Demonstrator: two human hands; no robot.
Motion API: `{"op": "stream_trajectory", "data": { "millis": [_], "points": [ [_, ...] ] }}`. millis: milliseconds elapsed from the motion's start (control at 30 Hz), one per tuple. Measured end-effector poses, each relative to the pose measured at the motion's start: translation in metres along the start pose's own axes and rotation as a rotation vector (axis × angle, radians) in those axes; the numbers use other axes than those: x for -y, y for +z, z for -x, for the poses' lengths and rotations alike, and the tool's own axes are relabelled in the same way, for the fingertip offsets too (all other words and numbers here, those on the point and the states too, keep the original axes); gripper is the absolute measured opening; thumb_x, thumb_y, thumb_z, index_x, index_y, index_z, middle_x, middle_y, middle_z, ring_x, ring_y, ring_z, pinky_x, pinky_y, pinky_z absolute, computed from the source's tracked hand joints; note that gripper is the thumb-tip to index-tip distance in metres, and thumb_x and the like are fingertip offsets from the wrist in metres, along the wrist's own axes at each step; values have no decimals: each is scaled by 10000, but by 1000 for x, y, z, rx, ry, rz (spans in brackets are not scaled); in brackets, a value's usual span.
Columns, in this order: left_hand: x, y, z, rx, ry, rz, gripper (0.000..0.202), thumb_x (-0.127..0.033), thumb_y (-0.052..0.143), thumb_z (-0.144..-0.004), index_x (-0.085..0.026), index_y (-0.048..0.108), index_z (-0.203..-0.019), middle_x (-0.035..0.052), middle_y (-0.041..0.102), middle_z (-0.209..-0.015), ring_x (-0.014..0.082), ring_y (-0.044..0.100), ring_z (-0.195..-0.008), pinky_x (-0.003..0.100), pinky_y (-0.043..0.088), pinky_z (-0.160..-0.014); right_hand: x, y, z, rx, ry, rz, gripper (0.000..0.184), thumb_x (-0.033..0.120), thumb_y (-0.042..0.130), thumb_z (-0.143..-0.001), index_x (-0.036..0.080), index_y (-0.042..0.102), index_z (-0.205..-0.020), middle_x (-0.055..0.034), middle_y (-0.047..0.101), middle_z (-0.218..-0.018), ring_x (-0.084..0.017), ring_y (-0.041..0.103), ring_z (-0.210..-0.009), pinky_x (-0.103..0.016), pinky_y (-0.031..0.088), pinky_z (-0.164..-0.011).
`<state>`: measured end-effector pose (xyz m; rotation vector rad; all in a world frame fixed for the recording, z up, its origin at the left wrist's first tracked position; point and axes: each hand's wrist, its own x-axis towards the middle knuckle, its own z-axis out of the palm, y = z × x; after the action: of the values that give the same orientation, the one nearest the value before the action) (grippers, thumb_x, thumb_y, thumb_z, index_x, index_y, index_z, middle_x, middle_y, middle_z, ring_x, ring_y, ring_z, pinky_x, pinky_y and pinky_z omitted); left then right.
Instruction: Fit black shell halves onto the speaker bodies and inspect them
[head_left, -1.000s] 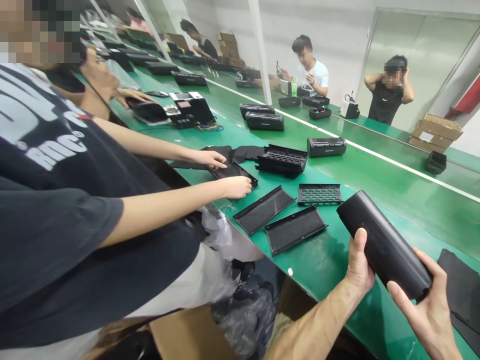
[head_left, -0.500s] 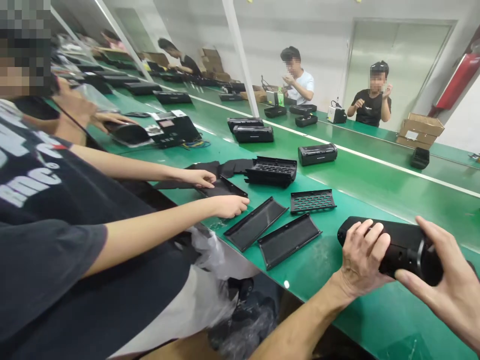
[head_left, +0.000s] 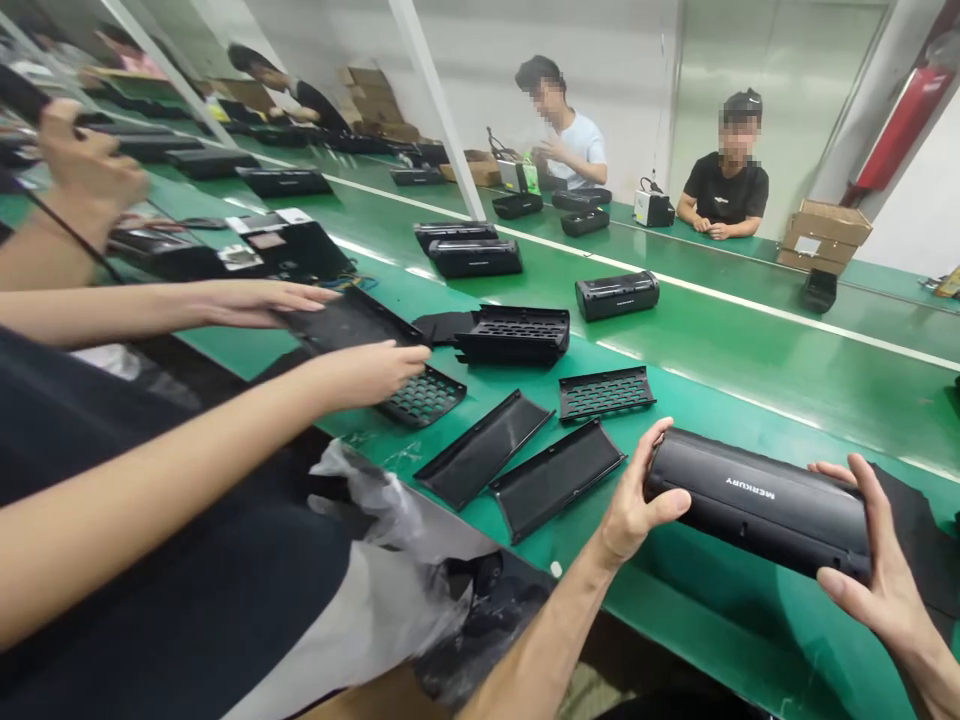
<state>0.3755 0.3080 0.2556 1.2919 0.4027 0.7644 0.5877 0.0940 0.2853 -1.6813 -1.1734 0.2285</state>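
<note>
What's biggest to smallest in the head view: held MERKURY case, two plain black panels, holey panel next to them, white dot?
1. MERKURY case
2. Left plain panel, right plain panel: too alike to rank
3. Holey panel
4. White dot

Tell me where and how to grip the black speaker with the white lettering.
Take the speaker by its two ends, the left hand coming from the left and the right hand from the right. Its body is long, smooth and rounded, so holding both ends should keep it steady and leave the lettering uncovered.
</note>
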Motion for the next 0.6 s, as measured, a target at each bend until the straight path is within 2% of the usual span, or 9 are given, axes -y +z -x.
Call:
{"op": "stream_trajectory", "data": {
  "millis": [67, 100, 233, 300, 367, 433, 533, 600],
  "points": [
    [-3, 5, 6, -27, -7, -62, 1136, -627, 881, -683, -230, 394, -1629, 147, 559, -1543, 415, 532, -1392, 503, 451, -1187, 0, 3, 1, 52, 106, -60, 965, 664, 671, -932, 340, 210, -1715, -123, 460, -1641, -395, 458, -1492, -507, 422, -1149],
    [-5, 7, 8, -31, -12, -92, 1125, -617, 883, -679, -239, 405, -1625, 145, 553, -1542, 409, 547, -1368, 497, 469, -1166, -1, 4, 1, 60, 148, -91, 947, 650, 673, -937, 334, 224, -1709, -126, 455, -1648, -396, 441, -1509, -523, 395, -1176],
    [-9, 10, 13, -61, 24, -172, 1016, -616, 864, -683, -241, 501, -1554, 136, 514, -1541, 363, 603, -1248, 468, 512, -1099, -9, 6, 2, 12, 194, -109, 776, 602, 757, -883, 287, 478, -1535, -136, 581, -1520, -402, 524, -1421, -505, 426, -1151],
    [-8, 11, 10, -96, 36, -209, 982, -613, 858, -690, -229, 529, -1533, 133, 531, -1500, 352, 606, -1228, 463, 508, -1098, -12, 7, -1, -2, 232, -91, 715, 615, 780, -848, 277, 550, -1435, -128, 612, -1473, -393, 575, -1343, -478, 456, -1114],
    [-7, 11, 5, -143, -40, -242, 936, -620, 843, -722, -223, 552, -1518, 138, 561, -1464, 367, 594, -1267, 476, 483, -1129, -13, 8, -6, 34, 359, -136, 696, 663, 744, -855, 272, 566, -1403, -126, 616, -1458, -374, 613, -1283, -455, 488, -1075],
    [-7, 9, 0, -176, -190, -263, 870, -641, 815, -776, -229, 575, -1504, 152, 579, -1476, 392, 553, -1355, 493, 463, -1157, -10, 7, -10, 118, 533, -268, 753, 720, 691, -865, 281, 536, -1457, -132, 602, -1481, -359, 644, -1251, -449, 508, -1058],
    [-8, -1, -6, -81, -356, -177, 813, -654, 775, -837, -240, 582, -1509, 163, 629, -1470, 394, 584, -1338, 511, 536, -1081, -5, 2, -12, 211, 684, -423, 883, 745, 724, -804, 306, 497, -1536, -132, 608, -1500, -353, 683, -1205, -471, 510, -1067],
    [-9, -8, -7, 0, -333, -93, 789, -611, 812, -822, -213, 620, -1476, 162, 708, -1369, 379, 664, -1214, 517, 583, -1009, -4, -3, -11, 217, 753, -434, 833, 728, 748, -787, 304, 562, -1479, -119, 692, -1392, -355, 711, -1132, -478, 529, -1020]
  ]
}}
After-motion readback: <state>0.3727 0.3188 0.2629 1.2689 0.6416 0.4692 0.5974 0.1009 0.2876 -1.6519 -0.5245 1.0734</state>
